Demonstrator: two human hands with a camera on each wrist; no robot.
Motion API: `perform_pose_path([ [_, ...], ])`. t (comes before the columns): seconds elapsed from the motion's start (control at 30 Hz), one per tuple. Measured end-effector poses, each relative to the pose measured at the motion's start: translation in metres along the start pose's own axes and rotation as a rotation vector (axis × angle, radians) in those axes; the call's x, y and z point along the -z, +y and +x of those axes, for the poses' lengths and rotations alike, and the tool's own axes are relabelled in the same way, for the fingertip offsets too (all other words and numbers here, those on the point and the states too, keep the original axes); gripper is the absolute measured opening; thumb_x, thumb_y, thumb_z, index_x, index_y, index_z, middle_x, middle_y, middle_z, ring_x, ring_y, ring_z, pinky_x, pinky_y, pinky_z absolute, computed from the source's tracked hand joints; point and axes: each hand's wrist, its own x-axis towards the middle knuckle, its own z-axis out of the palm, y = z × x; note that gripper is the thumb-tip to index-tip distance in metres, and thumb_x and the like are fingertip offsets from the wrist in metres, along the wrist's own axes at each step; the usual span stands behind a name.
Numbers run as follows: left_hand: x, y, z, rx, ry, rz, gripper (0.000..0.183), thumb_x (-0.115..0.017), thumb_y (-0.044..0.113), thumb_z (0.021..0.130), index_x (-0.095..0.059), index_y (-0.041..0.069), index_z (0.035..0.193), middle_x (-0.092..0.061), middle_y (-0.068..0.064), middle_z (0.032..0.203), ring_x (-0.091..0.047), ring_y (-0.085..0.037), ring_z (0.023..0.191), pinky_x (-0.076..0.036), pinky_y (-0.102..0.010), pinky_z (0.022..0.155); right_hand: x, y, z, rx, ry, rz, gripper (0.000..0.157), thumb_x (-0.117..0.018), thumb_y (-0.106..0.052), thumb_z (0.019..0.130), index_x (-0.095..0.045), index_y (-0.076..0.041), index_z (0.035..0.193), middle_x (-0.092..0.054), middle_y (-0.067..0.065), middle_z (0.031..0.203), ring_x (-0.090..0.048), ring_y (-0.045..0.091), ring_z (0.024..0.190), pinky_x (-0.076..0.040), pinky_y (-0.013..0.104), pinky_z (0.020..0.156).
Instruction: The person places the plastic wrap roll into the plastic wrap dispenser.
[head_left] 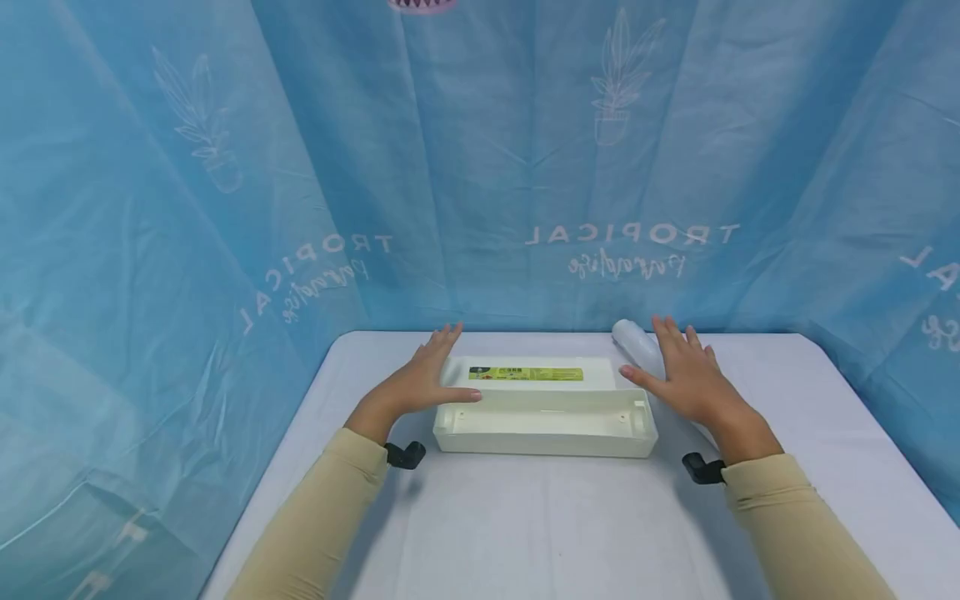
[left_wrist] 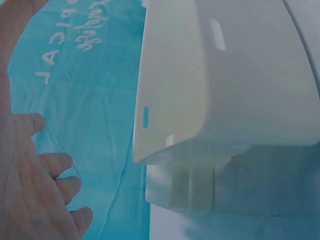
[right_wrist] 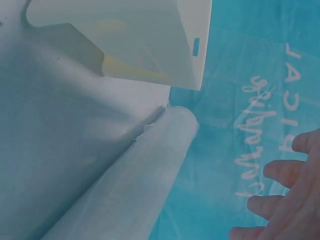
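Observation:
A long white plastic dispenser box (head_left: 546, 444) lies on the table with its lid (head_left: 600, 375) tipped back, the inside of the tray showing. Its lid carries a yellow-green label (head_left: 525, 374). Fingers spread, my left hand (head_left: 420, 379) hovers at the box's left end; its thumb overlaps the box's edge in the head view. To the right of the box lies a slanting roll of translucent plastic wrap (head_left: 637, 340), also seen in the right wrist view. My right hand (head_left: 686, 379), fingers spread and holding nothing, is over this roll, which it partly hides.
A white cloth covers the table (head_left: 495, 533). Blue printed curtains (head_left: 480, 167) hang close behind the table and along both sides. Each wrist wears a small black camera mount, such as the left mount (head_left: 406, 455).

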Motion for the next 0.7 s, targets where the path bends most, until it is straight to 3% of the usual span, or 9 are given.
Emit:
perform_pose_path([
  [0.23,-0.006,0.0,-0.004,0.03,0.031,-0.091,0.131,-0.079,0.08,0.073,-0.001,0.036,0.17,0.003,-0.001,0.175,0.001,-0.031,0.159,-0.016,-0.072,0.117,-0.004,0.007,-0.002,-0.016,0.016,0.04,0.112,-0.051,-0.075,0.099,0.005,-0.008,0.169,0.0,0.027,0.172,0.005,0.058,0.151,0.002,0.078,0.114],
  [0.43,-0.013,-0.003,-0.007,0.013,0.046,-0.117,0.138,-0.085,0.076,0.069,-0.004,0.03,0.171,-0.001,-0.003,0.175,-0.004,-0.031,0.159,-0.019,-0.069,0.118,-0.005,0.013,-0.006,-0.04,0.051,0.07,0.112,-0.053,-0.073,0.099,0.004,-0.007,0.169,-0.003,0.028,0.171,0.004,0.059,0.151,0.001,0.078,0.114],
  [0.53,-0.018,-0.006,-0.008,0.012,0.061,-0.144,0.136,-0.089,0.068,0.071,-0.006,0.028,0.171,-0.003,-0.001,0.175,-0.008,-0.031,0.159,-0.02,-0.068,0.119,-0.006,0.017,-0.008,-0.046,0.06,0.081,0.112,-0.053,-0.072,0.1,0.005,-0.005,0.168,-0.001,0.028,0.171,0.005,0.059,0.151,0.002,0.077,0.114],
  [0.7,-0.027,-0.011,-0.01,0.032,0.064,-0.187,0.134,-0.095,0.052,0.074,-0.003,0.037,0.17,-0.004,0.004,0.175,-0.009,-0.028,0.159,-0.02,-0.067,0.119,-0.008,0.022,-0.011,-0.051,0.057,0.09,0.111,-0.053,-0.071,0.1,0.005,-0.004,0.168,0.001,0.027,0.171,0.005,0.059,0.151,0.002,0.077,0.114],
])
